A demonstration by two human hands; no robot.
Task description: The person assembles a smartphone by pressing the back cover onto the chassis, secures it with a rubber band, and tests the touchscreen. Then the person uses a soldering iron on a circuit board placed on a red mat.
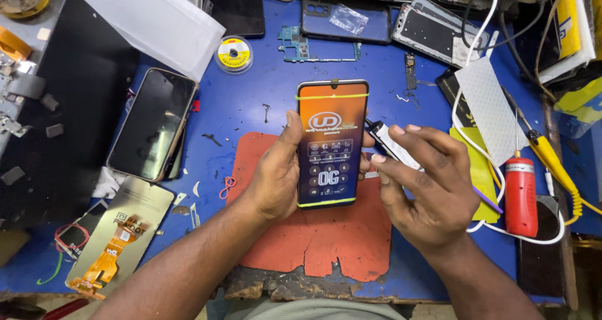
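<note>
A blue bench point(251, 100) fills the frame, its near edge chipped at the bottom centre. At lower centre lies a torn red mat point(313, 238). At left rest a dark phone point(150, 124) and, lower left, a screen panel point(122, 232) with an orange flex cable. Near the top sit a solder spool point(234, 53), a circuit board point(301, 45) and a phone frame point(433, 28) — parts and screws scattered between. At right lie a red tool point(520, 196), a yellow-handled tool point(552, 160) and white cable point(467, 141).

Phone repair workbench: dismantled phones point(346, 19), screwdriver point(520, 194).
</note>
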